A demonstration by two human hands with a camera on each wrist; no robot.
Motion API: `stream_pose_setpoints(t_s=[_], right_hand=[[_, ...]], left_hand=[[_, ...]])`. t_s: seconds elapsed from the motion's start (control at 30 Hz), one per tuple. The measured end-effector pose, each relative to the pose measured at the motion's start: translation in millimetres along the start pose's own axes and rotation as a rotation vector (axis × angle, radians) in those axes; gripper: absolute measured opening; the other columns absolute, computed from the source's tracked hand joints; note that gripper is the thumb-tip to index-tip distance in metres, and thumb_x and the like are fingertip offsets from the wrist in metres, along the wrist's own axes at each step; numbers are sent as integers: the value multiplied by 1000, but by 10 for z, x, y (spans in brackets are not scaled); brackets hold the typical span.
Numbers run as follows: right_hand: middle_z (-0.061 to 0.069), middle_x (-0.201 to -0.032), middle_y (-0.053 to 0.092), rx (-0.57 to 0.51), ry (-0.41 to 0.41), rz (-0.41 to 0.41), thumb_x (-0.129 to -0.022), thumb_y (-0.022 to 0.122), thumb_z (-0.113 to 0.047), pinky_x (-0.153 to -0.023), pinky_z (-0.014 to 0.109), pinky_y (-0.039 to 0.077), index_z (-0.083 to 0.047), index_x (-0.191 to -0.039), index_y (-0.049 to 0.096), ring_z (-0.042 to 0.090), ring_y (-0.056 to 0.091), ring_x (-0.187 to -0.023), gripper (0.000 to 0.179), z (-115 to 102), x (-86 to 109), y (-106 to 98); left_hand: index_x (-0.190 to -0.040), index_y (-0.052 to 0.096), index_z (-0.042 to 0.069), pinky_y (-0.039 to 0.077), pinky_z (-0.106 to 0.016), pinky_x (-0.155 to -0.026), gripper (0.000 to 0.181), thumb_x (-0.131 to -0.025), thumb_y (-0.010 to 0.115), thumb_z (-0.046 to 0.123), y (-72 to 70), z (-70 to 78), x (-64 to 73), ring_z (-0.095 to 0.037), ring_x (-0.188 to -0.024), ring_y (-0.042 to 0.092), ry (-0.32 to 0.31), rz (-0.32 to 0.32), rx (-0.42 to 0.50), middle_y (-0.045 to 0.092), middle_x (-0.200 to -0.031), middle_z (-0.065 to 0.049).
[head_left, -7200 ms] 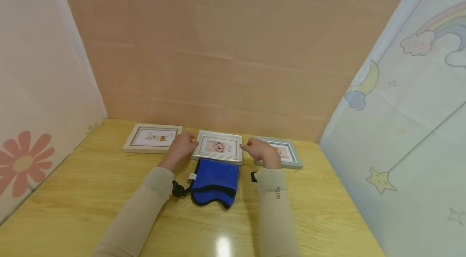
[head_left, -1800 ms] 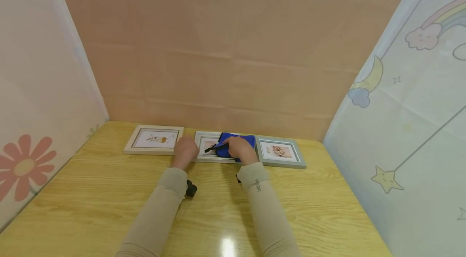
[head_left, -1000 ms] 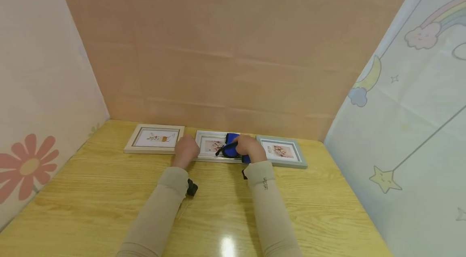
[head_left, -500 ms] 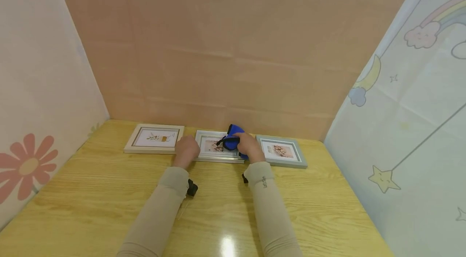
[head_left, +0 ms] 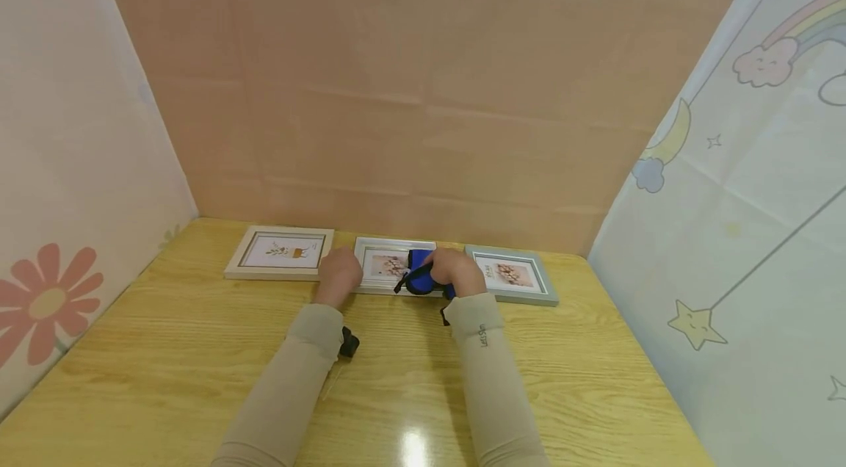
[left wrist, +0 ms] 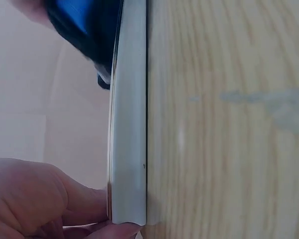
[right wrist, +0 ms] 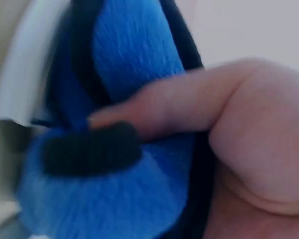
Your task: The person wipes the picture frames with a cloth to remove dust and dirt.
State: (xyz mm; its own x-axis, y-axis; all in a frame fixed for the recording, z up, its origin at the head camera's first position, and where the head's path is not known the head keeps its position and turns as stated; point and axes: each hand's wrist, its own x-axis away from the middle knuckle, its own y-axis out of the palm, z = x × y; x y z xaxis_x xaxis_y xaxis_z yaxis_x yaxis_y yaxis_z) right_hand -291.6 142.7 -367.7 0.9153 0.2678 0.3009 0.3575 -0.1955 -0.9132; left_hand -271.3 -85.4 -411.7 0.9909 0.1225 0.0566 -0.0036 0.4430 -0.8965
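Over the right part of the silver-white picture frame (head_left: pixel 383 266), the blue cloth (head_left: pixel 420 259) sits bunched in my right hand (head_left: pixel 459 271), its black edging curling out toward the frame's flower print. Seen from the right wrist, my thumb presses into the fuzzy fabric, gripping it; my other fingers on that side are hidden. My left hand (head_left: pixel 340 277) pinches the frame's left end, thumb and finger at its corner, so the two hands stay apart with most of the print between them. The frame lies flat, face up. Just left of it is a cream frame (head_left: pixel 280 252) with a plant print, and just right of it a grey-blue frame (head_left: pixel 510 276) with a flower print, partly behind my right hand. All three lie in a row along the far edge of the yellow wood-grain worktop (head_left: pixel 370 393). Beige sleeves (head_left: pixel 499 393) cover my forearms, dark lettering on the right cuff. Beyond rises a creased peach backdrop (head_left: pixel 423 85), between a left panel with a red flower (head_left: pixel 48 303) and a right panel with a yellow star (head_left: pixel 697 324).
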Motion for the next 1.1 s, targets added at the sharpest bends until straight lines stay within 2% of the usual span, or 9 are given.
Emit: stream_pose_setpoints(t_s=[0.17,0.3,0.4,0.53,0.6,0.77,0.87,0.97,1.1], right_hand=[[17,-176,40,-56,32,54,-104,47,9,-59,29,37,-23,-159,58,22,63,-93,65,107,-256,146],[20,-181,25,-68,31,61,-102,46,12,-54,26,31,-24,-163,53,16,54,-74,71,157,-298,177],[17,-178,36,-40,15,12,-103,44,10,-62,30,34,-23,-159,58,19,48,-79,66,136,-181,101],[12,-170,50,-3,25,-61,-107,43,2,-84,39,44,-24,-154,63,27,63,-118,58,89,17,-46],[11,-168,52,6,24,-63,-107,44,-1,-92,41,45,-24,-154,64,29,60,-137,56,82,56,-80],[13,-171,49,-10,6,-10,-107,42,6,-73,34,39,-24,-156,61,21,54,-96,61,118,-84,10],[15,-172,47,-31,0,51,-104,44,11,-64,31,35,-22,-158,60,21,52,-93,65,149,-206,105],[20,-174,41,-54,-8,104,-102,46,14,-63,30,37,-21,-157,60,25,62,-111,67,176,-291,170],[22,-179,31,-57,-9,90,-103,45,14,-55,28,32,-20,-157,61,19,63,-81,65,171,-329,180]], left_hand=[[-92,74,-3,56,-38,-61,27,-104,51,3,23,-1,-14,-22,-70,61,-7,-14,23,76,-91,-17],[-89,73,-2,53,-36,-59,26,-104,51,3,39,0,-11,-21,-68,58,-2,-16,32,74,-87,-16],[-87,71,-1,53,-36,-59,26,-103,52,3,38,8,-4,-21,-68,58,6,-23,17,72,-85,-14],[-82,69,1,50,-34,-58,29,-105,51,4,13,20,2,-19,-67,55,15,-42,2,67,-79,-10],[-80,69,2,50,-34,-58,31,-105,51,4,4,23,1,-19,-66,55,17,-41,-1,66,-78,-9],[-83,71,2,57,-37,-64,31,-106,50,4,7,20,-6,-19,-70,60,16,-24,0,72,-84,-11],[-88,73,0,60,-40,-66,30,-106,50,4,10,10,-9,-20,-72,63,15,-20,7,76,-90,-14],[-90,74,-2,62,-42,-67,29,-105,50,4,17,-3,-15,-22,-73,65,21,-14,12,78,-93,-17],[-75,67,3,53,-35,-57,30,-102,53,2,15,-30,-28,-20,-66,56,42,-15,24,67,-77,-10]])
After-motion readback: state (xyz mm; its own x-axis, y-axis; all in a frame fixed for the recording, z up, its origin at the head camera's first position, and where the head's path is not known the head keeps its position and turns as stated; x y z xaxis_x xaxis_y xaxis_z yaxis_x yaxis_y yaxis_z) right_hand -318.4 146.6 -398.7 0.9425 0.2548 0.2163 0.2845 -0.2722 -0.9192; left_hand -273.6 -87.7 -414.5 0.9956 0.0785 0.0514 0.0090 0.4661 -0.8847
